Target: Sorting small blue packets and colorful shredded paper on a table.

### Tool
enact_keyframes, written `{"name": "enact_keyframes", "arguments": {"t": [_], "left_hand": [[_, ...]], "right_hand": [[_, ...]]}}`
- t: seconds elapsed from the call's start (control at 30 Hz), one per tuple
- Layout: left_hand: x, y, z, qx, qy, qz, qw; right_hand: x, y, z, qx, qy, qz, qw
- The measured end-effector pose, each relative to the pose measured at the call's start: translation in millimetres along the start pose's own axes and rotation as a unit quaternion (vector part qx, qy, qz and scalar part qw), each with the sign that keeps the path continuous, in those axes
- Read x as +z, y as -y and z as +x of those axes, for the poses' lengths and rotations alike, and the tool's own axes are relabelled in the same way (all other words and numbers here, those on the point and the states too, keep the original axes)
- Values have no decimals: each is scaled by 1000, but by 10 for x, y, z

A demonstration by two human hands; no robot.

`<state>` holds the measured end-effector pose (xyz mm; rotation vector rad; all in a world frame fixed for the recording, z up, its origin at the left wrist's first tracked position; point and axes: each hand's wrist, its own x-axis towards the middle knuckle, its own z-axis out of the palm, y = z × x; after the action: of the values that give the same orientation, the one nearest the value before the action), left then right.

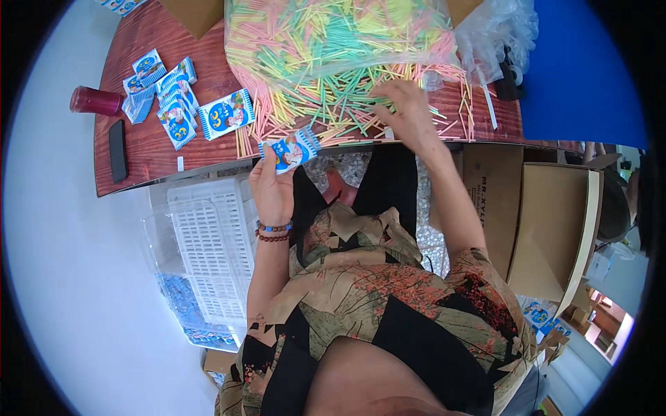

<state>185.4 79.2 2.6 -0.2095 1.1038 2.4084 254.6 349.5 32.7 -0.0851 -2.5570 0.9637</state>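
Observation:
My left hand [272,186] holds a small blue-and-white packet [293,150] between thumb and fingers, just off the table's near edge. Over the near side of a heap of thin pink, yellow and green straw-like sticks [336,97] is my right hand [408,114]. Its thumb and fingers are apart, and no stick shows clearly between them. A large clear plastic bag [340,41] full of the same sticks lies behind the loose ones. Another flat packet [227,115] rests on the table left of the heap, beside a group of several similar packets [177,104].
On the reddish wooden table [208,163] stand a dark red cup [97,101] and a black phone-like object [118,151] at the left. Crumpled clear plastic [492,41] lies at the far right. Below the table are a white plastic basket [211,243] and an open cardboard box [555,229].

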Motion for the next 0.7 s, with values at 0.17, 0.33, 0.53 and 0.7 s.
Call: {"name": "enact_keyframes", "arguments": {"t": [0.17,0.33,0.53,0.7], "left_hand": [[-12,51,10,-20,-7,-10,1000],[-23,60,5,-20,-13,-14,1000],[-44,66,12,-22,-17,-14,1000],[-64,72,27,-25,-10,-22,999]], "right_hand": [[-138,-218,87,-14,69,-305,950],[-53,-343,228,-61,112,-348,929],[-33,-455,206,-121,81,-348,926],[12,-366,162,-71,48,-274,958]]}}
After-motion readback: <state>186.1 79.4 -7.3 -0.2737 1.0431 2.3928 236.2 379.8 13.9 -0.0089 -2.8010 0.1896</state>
